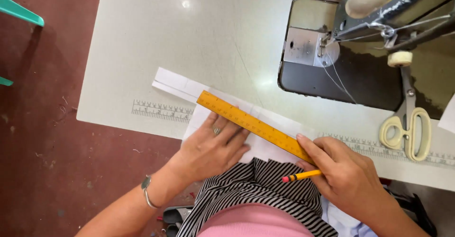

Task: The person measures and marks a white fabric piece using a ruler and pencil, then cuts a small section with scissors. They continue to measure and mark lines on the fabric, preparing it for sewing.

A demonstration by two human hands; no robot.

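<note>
1. Two hands work at the near edge of the pale worktop (pixel 142 42). The left hand (pixel 208 147) lies flat, fingers spread, pressing on a yellow ruler (pixel 251 123) and the white paper (pixel 270 144) under it.
2. The right hand (pixel 348 173) steadies the ruler's right end with its fingertips, while its grip pinches a yellow pencil (pixel 303 175), the red end pointing left.
3. The ruler lies diagonally across the paper, which overhangs the near edge above a striped cloth (pixel 256 194).
4. Risk, as I judge it: with the paper partly unsupported, uneven pressure could let the ruler pivot or the sheet slide, skewing any line.
5. Cream-handled scissors (pixel 407 128) lie well apart at the right, near the sewing machine (pixel 360 42).
</note>
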